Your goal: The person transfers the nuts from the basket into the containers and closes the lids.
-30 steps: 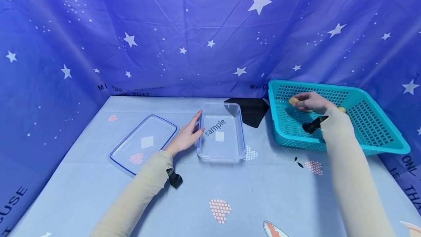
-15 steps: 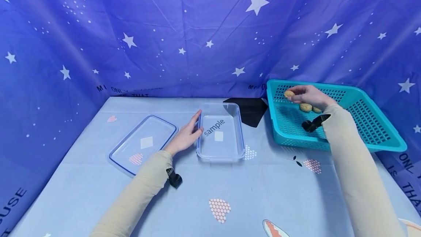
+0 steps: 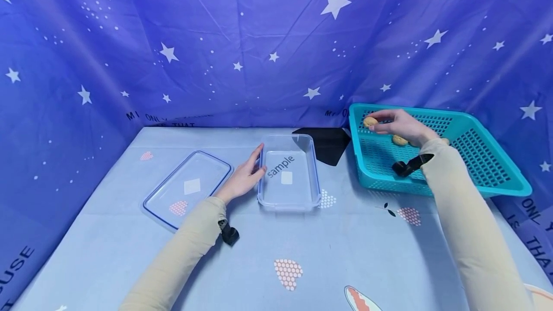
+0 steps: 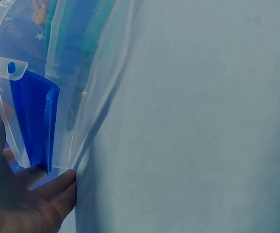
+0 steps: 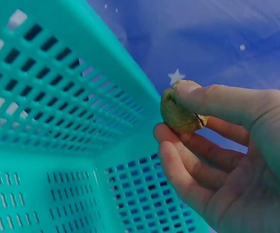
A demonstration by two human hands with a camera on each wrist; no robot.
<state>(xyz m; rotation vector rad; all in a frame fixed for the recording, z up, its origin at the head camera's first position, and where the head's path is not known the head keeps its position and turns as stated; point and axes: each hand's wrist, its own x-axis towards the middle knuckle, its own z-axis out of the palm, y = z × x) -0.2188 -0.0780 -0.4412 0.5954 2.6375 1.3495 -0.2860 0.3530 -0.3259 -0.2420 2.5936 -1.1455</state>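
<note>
A walnut point(image 3: 369, 122) is pinched between the thumb and fingers of my right hand point(image 3: 399, 126), raised at the left end of the turquoise basket point(image 3: 360, 176). In the right wrist view, the seam of the walnut point(image 5: 181, 109) shows beside the thumb. Another walnut point(image 3: 399, 140) lies in the basket, below the hand, and others are partly hidden by the wrist. My left hand point(image 3: 242, 179) rests along the left side of a clear plastic food container point(image 3: 298, 195), which holds no food. Its fingers touch the wall around a hanging blue latch point(image 4: 33, 121).
To the left lies the container's clear lid point(image 3: 207, 160) with a blue seal, partly behind the left forearm. A black patch point(image 3: 330, 145) sits between container and basket. Blue star-printed curtain point(image 3: 242, 42) encloses the back and sides of the table.
My right hand has lifted the walnut and carried it left toward the basket's left rim, uncovering walnuts beneath. The left hand and the container have stayed in place.
</note>
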